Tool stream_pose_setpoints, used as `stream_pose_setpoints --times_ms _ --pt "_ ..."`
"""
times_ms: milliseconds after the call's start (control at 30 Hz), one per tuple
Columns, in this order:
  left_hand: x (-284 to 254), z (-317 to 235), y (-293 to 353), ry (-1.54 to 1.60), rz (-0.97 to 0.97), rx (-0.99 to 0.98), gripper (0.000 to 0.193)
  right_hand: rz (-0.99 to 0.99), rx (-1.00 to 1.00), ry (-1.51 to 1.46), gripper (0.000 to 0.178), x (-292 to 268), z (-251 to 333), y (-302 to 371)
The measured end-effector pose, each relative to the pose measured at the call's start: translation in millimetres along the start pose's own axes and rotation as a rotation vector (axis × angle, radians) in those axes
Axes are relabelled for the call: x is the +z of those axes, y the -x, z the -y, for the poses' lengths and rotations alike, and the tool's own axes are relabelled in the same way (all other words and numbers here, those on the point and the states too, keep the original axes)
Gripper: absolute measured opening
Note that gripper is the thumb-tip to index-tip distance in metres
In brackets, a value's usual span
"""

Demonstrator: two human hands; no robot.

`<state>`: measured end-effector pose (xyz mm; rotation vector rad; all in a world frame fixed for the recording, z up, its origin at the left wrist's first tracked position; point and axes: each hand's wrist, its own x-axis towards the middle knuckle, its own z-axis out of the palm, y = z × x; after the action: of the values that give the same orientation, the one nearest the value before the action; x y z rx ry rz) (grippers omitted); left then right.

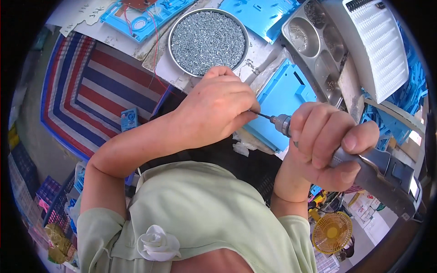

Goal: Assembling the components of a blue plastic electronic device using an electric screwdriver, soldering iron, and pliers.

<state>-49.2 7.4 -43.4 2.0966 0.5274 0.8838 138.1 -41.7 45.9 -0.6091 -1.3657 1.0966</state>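
My right hand [325, 141] is wrapped round a grey powered screwdriver [387, 182], held slanting with its bit towards the left. Its round chuck [281, 123] points at my left hand [218, 104], whose fingers are closed in a pinch around the bit's tip. Whatever those fingers hold there, if anything, is hidden. Just beyond my left hand stands a round metal dish [170, 45], full of small silvery screws [207, 43]. A flat light-blue plastic panel [282, 102] lies beneath the screwdriver's tip, partly covered by my hands.
Another blue panel [261, 16] and a blue housing with red wires [136, 22] lie at the back. On the right are a metal tray with round hollows [314, 57], a white ribbed tray [375, 50] and blue plastic strips [412, 82]. Striped fabric [109, 86] spreads at left.
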Motion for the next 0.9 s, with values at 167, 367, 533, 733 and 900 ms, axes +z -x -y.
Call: stream_pose_setpoints --times_ms 167,367,533,733,900 --pt "-9.7 -9.6 -1.2 -0.192 0.09 0.067 0.035 -0.046 0.032 0.016 0.027 6.8 2.5 5.5" --pt "-37.7 3.3 -8.5 -0.151 -0.024 0.04 0.053 -0.176 0.058 -0.024 0.03 24.7 -8.5 32.7" --pt "-29.0 9.2 0.1 -0.145 -0.033 -0.008 0.049 -0.08 -0.017 0.101 0.026 29.3 -28.3 36.9" --pt "2.8 17.5 -16.8 -0.122 0.0 0.092 0.036 -0.116 0.076 0.275 0.031 32.7 -21.3 34.3" --pt "43.6 -7.4 -49.9 -0.048 0.086 0.293 0.032 -0.219 -0.196 0.129 0.038 -36.7 49.4 57.7"
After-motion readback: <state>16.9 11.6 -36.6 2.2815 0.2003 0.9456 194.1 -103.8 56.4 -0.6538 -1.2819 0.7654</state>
